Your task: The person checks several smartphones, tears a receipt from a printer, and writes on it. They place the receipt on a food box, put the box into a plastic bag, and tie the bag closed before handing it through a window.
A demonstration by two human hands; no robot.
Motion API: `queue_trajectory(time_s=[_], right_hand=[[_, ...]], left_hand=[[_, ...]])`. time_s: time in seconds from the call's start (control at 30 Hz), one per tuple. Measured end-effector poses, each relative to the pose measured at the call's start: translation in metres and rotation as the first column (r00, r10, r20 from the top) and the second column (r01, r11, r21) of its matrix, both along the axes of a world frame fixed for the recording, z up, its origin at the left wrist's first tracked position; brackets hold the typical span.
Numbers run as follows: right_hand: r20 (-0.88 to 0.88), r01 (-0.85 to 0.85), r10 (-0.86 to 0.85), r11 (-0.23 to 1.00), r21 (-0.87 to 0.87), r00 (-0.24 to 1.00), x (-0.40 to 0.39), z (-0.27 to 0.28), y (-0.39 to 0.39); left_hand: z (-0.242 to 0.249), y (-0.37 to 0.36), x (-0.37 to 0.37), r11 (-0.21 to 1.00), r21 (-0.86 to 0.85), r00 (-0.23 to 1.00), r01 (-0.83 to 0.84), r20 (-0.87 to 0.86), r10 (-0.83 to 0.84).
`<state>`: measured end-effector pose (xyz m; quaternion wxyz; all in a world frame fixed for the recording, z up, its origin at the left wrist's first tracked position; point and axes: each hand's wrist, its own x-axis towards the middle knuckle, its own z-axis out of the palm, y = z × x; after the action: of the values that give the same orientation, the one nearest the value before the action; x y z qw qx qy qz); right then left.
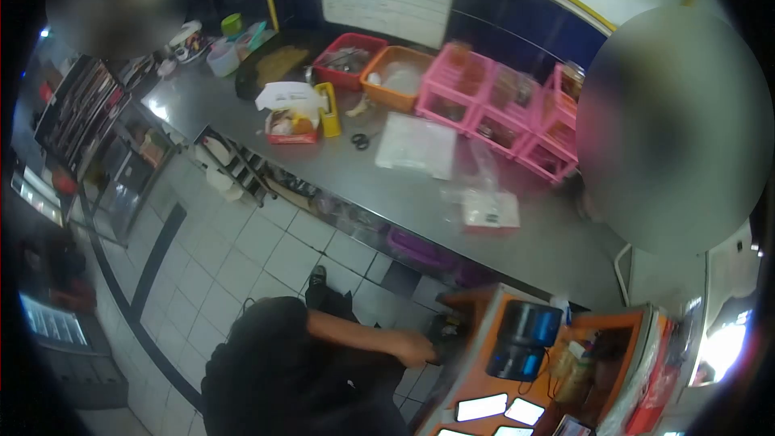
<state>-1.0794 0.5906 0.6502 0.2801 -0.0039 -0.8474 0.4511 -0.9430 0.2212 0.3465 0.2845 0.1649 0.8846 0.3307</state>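
Observation:
From the dark sleeve at the bottom, my left forearm reaches right. My left hand (416, 348) is low beside the orange cabinet (478, 355), next to a dark object whose shape is unclear. Its fingers are too blurred to tell whether they grip anything. My right hand does not show. Lit phones (482, 408) lie on the orange surface, near dark blue glossy containers (529, 323). A dark shoe (318, 275) is on the tiled floor.
The steel counter (339, 169) bears an open food box (292, 133), scissors (360, 141), white plastic sheets (416, 145), a small packet (490, 210), a red basin (351, 77), an orange basin (395, 97) and pink baskets (448, 105). Racks (89, 121) stand left. Two blurred areas hide parts.

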Motion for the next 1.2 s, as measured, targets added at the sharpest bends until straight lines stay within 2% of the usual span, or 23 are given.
queue_trajectory(time_s=[0.07,0.1,0.13,0.17,0.2,0.23,0.27,0.3,0.37,0.43,0.5,0.63,0.73,0.8,0.87,0.93,0.97,1.03,1.07,1.1,1.13,1.17,1.2], right_hand=[[0.041,-0.191,0.193,0.981,-0.033,0.980,0.030,-0.017,-0.095],[0.067,-0.284,0.288,0.957,-0.064,0.955,0.047,-0.028,-0.143],[0.114,-0.396,0.406,0.913,-0.099,0.907,0.059,-0.041,-0.198],[0.159,-0.489,0.510,0.859,-0.153,0.846,0.077,-0.055,-0.251],[0.207,-0.582,0.618,0.785,-0.213,0.758,0.089,-0.071,-0.309],[0.253,-0.662,0.716,0.699,-0.271,0.651,0.103,-0.089,-0.369],[0.327,-0.731,0.780,0.620,-0.284,0.534,0.124,-0.105,-0.422],[0.400,-0.790,0.811,0.549,-0.272,0.426,0.147,-0.119,-0.466],[0.539,-0.925,0.756,0.348,0.150,0.372,0.180,-0.155,-0.542],[0.675,-0.977,0.707,0.128,0.170,0.210,0.225,-0.181,-0.594],[0.687,-0.990,0.718,-0.011,-0.142,-0.107,0.256,-0.204,-0.622],[0.768,-0.986,0.629,-0.166,-0.018,-0.119,0.267,-0.261,-0.637],[0.796,-0.997,0.605,0.056,-0.056,-0.011,0.254,-0.240,-0.660],[0.749,-0.982,0.662,0.158,-0.105,0.026,0.237,-0.240,-0.670],[0.710,-0.968,0.686,0.249,-0.028,0.156,0.215,-0.260,-0.673],[0.685,-0.948,0.695,0.318,-0.021,0.218,0.203,-0.273,-0.671],[0.686,-0.935,0.699,0.347,-0.075,0.204,0.197,-0.281,-0.675],[0.700,-0.883,0.702,0.401,-0.241,0.128,0.190,-0.297,-0.684],[0.693,-0.892,0.720,0.336,-0.302,0.037,0.192,-0.315,-0.694],[0.691,-0.882,0.722,0.308,-0.356,-0.027,0.196,-0.331,-0.698],[0.600,-0.793,0.786,0.267,-0.547,-0.149,0.203,-0.333,-0.697],[0.516,-0.798,0.850,0.234,-0.555,-0.109,0.214,-0.340,-0.695],[0.360,-0.872,0.928,0.250,-0.421,0.092,0.236,-0.399,-0.699]], left_hand=[[-0.021,-0.096,0.063,0.979,-0.049,0.980,-0.197,-0.005,0.197],[-0.053,-0.146,0.098,0.901,-0.038,0.901,-0.432,0.017,0.433],[-0.057,-0.194,0.126,0.786,-0.094,0.784,-0.611,0.064,0.617],[-0.068,-0.245,0.164,0.660,0.035,0.650,-0.751,-0.139,0.747],[-0.079,-0.296,0.188,0.539,-0.040,0.535,-0.841,-0.210,0.819],[-0.074,-0.342,0.217,0.359,0.074,0.327,-0.930,-0.274,0.904],[-0.072,-0.394,0.237,0.316,-0.042,0.319,-0.948,-0.150,0.936],[-0.031,-0.421,0.256,-0.034,0.186,-0.066,-0.982,-0.172,0.983],[-0.025,-0.494,0.285,-0.165,0.319,-0.274,-0.933,-0.333,0.902],[-0.036,-0.575,0.302,-0.175,0.316,-0.318,-0.932,-0.487,0.814],[-0.040,-0.636,0.301,-0.205,0.358,-0.386,-0.911,-0.565,0.729],[-0.101,-0.717,0.282,-0.149,0.286,-0.312,-0.947,-0.693,0.650],[-0.119,-0.723,0.273,-0.109,0.195,-0.218,-0.975,-0.723,0.655],[-0.141,-0.729,0.275,-0.194,0.064,-0.189,-0.979,-0.652,0.735],[-0.134,-0.715,0.287,-0.188,0.131,-0.228,-0.973,-0.634,0.739],[-0.151,-0.688,0.310,-0.366,0.239,-0.437,-0.899,-0.448,0.780],[-0.132,-0.655,0.320,-0.298,0.380,-0.448,-0.876,-0.413,0.793],[-0.118,-0.592,0.320,-0.336,0.587,-0.424,-0.737,-0.014,0.905],[-0.109,-0.559,0.313,-0.214,0.615,-0.284,-0.759,-0.017,0.959],[-0.073,-0.526,0.298,-0.185,0.463,-0.153,-0.867,0.107,0.982],[-0.055,-0.502,0.281,-0.107,0.543,0.033,-0.833,0.241,0.970],[-0.038,-0.479,0.262,-0.064,0.525,0.150,-0.849,0.354,0.923],[-0.034,-0.467,0.238,-0.020,0.521,0.254,-0.853,0.449,0.857]])
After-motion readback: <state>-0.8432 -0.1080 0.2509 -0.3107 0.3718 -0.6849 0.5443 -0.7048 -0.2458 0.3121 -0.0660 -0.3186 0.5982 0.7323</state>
